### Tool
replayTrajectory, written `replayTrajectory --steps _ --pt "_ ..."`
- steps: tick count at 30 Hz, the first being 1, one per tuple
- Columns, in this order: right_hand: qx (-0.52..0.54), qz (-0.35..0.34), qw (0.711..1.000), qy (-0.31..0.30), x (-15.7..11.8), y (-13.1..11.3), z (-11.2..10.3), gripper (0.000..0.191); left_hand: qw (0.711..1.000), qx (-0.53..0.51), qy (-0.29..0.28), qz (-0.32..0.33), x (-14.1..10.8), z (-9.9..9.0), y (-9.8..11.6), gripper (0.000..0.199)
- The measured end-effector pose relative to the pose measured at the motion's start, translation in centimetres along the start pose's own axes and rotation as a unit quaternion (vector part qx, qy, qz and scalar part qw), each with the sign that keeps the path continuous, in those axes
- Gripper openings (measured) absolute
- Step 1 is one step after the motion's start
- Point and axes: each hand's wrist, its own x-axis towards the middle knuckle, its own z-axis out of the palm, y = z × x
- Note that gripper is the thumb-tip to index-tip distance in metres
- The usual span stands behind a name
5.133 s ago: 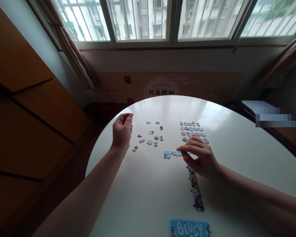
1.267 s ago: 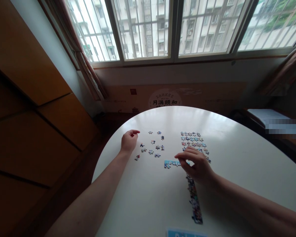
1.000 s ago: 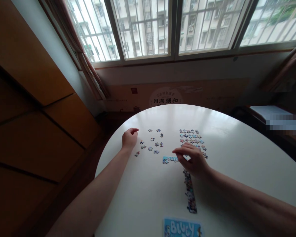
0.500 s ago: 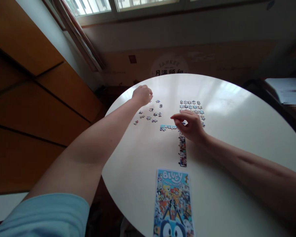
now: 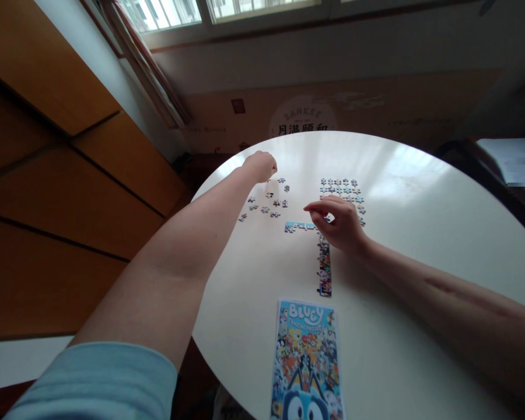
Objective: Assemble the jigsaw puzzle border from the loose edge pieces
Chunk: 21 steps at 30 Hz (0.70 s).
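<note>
My left hand (image 5: pixel 261 167) is at the far left of the white table, over the edge of a loose scatter of jigsaw pieces (image 5: pixel 265 210). Its fingers are curled down, and what they hold, if anything, is hidden. My right hand (image 5: pixel 339 220) hovers by the corner of a partly joined jigsaw border, thumb and forefinger pinched together; no piece can be made out between them. One border strip (image 5: pixel 324 271) runs toward me, and a shorter blue strip (image 5: pixel 298 226) extends left. Behind the right hand lie rows of separate jigsaw pieces (image 5: pixel 339 189), partly covered by it.
A colourful Bluey picture sheet (image 5: pixel 307 356) lies near the front of the round white table (image 5: pixel 389 338). Wooden cabinets (image 5: pixel 70 216) stand to the left. Papers (image 5: pixel 511 157) rest on a surface at the right, and a printed cardboard panel (image 5: pixel 359 108) stands behind the table.
My left hand has shifted slightly to the right, its fingers turned further down. My right hand stays in nearly the same place. The whole view has moved a little.
</note>
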Motion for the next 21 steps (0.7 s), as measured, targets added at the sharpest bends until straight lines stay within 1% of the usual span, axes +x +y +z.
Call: replayTrajectory --steps 3,5,7,10,11,13,16,19,21 --pt "-0.003 0.005 1.000 0.001 -0.1 0.2 0.1 0.020 0.999 -0.015 0.046 0.014 -0.4 -0.7 -0.7 0.022" --pt "-0.001 0.003 1.000 0.007 -0.2 0.3 0.3 0.020 0.994 -0.050 0.101 -0.003 -1.3 -1.1 -1.1 0.024" --pt "0.003 0.000 1.000 0.014 -0.2 0.3 0.4 0.020 0.982 -0.079 0.162 -0.051 -2.6 -1.2 -1.7 0.025" --pt "0.011 0.001 1.000 0.017 -0.2 0.2 0.5 0.019 0.952 -0.100 0.254 -0.140 -4.7 -0.6 -3.0 0.029" --pt "0.013 0.003 1.000 0.016 -0.3 0.1 0.5 0.019 0.939 -0.105 0.281 -0.167 -5.3 -0.2 -3.5 0.030" --pt "0.015 0.008 1.000 0.014 -0.3 0.0 0.5 0.019 0.922 -0.108 0.314 -0.200 -6.2 0.5 -4.5 0.032" --pt "0.019 0.012 1.000 0.013 -0.4 -0.2 0.4 0.018 0.911 -0.120 0.323 -0.226 -6.9 1.3 -5.7 0.030" --pt "0.021 0.012 1.000 0.008 -0.4 -0.5 0.3 0.018 0.905 -0.140 0.328 -0.231 -7.1 1.7 -6.6 0.030" --pt "0.020 0.011 1.000 0.005 -0.5 -0.6 0.3 0.018 0.904 -0.156 0.320 -0.235 -7.1 1.9 -7.0 0.029"
